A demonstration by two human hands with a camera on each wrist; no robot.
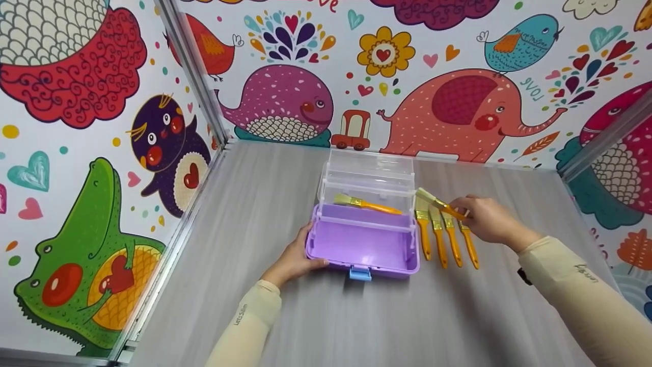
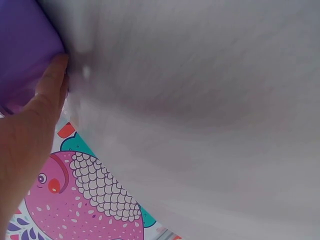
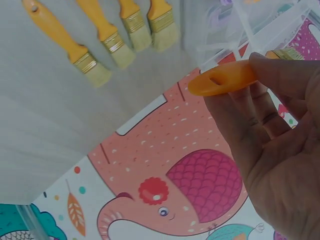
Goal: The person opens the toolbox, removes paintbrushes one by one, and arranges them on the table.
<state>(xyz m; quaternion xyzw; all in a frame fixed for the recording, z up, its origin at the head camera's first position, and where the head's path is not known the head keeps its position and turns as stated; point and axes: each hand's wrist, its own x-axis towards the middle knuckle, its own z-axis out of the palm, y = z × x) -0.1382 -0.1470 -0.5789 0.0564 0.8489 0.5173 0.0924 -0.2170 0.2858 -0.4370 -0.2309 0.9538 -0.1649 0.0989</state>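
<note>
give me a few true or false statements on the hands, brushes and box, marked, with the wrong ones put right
1. The right hand holds a flat, orange-handled paintbrush with pale bristles. True.
2. The left hand pinches another paintbrush. False: it touches the purple plastic box.
3. One orange-handled brush lies in the box's clear plastic tray. True.
4. Three loose brushes lie left of the box. False: four orange-handled brushes lie right of it.
5. The light-blue plastic latch is at the box's front. True.
</note>
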